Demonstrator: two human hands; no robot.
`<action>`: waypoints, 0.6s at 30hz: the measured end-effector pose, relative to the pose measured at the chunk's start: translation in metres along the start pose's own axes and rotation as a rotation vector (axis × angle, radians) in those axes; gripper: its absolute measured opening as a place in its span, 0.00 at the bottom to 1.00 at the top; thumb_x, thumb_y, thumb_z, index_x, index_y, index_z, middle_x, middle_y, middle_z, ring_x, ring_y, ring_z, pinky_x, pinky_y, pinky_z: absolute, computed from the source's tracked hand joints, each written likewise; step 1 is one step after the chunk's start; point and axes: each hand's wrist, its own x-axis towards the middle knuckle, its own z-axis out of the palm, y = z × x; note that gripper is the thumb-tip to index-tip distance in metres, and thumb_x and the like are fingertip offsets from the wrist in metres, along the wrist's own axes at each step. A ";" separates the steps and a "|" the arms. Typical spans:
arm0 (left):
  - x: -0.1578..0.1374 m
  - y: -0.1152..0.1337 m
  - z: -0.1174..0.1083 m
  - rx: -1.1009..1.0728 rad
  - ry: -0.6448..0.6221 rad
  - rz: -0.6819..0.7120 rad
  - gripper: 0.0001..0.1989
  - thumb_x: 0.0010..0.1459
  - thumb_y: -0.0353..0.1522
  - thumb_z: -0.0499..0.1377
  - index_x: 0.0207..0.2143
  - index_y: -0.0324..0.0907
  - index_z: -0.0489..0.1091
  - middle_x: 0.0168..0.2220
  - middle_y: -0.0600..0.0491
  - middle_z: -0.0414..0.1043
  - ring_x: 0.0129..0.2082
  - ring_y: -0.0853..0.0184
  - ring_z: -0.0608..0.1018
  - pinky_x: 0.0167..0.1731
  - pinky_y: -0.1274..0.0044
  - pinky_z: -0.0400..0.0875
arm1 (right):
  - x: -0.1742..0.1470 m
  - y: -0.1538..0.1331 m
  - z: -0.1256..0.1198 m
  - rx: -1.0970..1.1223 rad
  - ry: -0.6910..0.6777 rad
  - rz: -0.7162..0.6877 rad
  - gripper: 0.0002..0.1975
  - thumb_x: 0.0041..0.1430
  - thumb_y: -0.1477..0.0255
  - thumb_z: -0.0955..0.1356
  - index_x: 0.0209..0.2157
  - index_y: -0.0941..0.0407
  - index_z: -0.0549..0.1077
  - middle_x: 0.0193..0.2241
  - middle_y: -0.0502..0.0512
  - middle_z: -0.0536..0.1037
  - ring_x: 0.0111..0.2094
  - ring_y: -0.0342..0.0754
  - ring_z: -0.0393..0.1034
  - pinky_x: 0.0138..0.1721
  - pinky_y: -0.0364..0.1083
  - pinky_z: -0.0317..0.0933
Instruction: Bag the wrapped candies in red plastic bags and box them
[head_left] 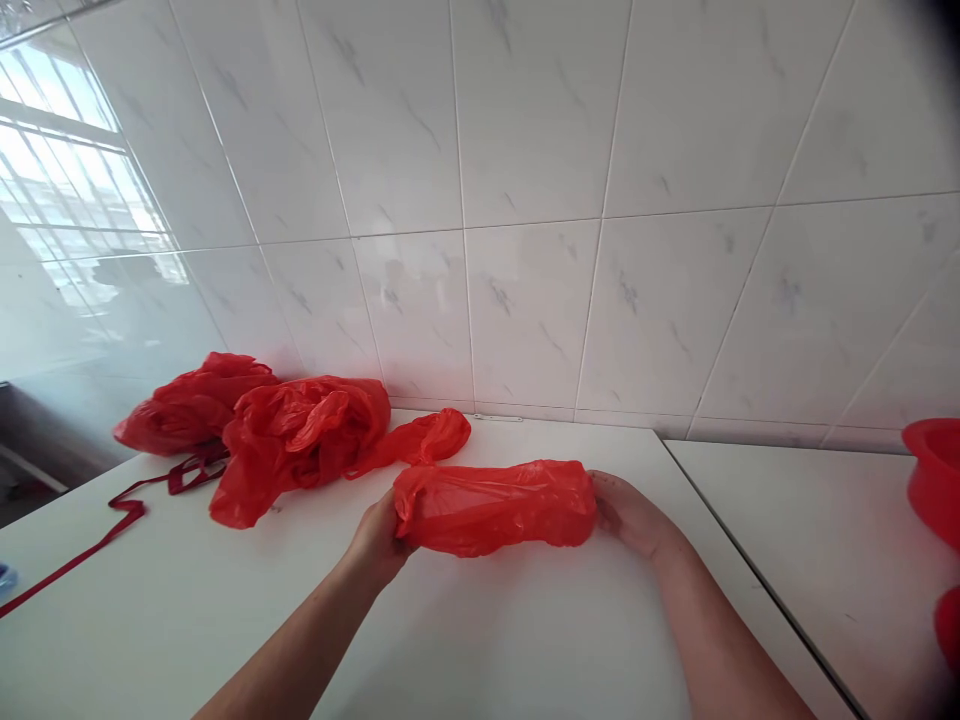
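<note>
Head view: at six o'clock from centre, the left hand [384, 535] and right hand [619, 512] grip opposite ends of one red plastic bag [495, 508], fingers partly hidden; its contents can't be told. From it, two crumpled red bundles [304, 435] lie at ten o'clock, one dark-red ribbon [131, 508] at nine, one red bowl-like container [937, 485], interior unseen, at three.

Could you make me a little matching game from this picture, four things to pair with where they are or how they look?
1. Held bag
2. Ribbon
3. Wall
4. Table

A. Tiled, with grey streaks
B. Beneath the ribbon
C. Between left hand and right hand
D. Dark red, reaching the picture's left edge

Pairs: 1-C, 2-D, 3-A, 4-B
</note>
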 end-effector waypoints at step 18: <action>-0.017 -0.028 0.000 0.040 -0.223 0.055 0.09 0.46 0.36 0.60 0.23 0.40 0.65 0.19 0.58 0.60 0.19 0.73 0.64 0.18 0.80 0.58 | -0.080 -0.009 0.092 -1.279 0.006 -0.385 0.07 0.51 0.80 0.63 0.25 0.56 0.70 0.19 0.49 0.70 0.19 0.43 0.63 0.18 0.42 0.42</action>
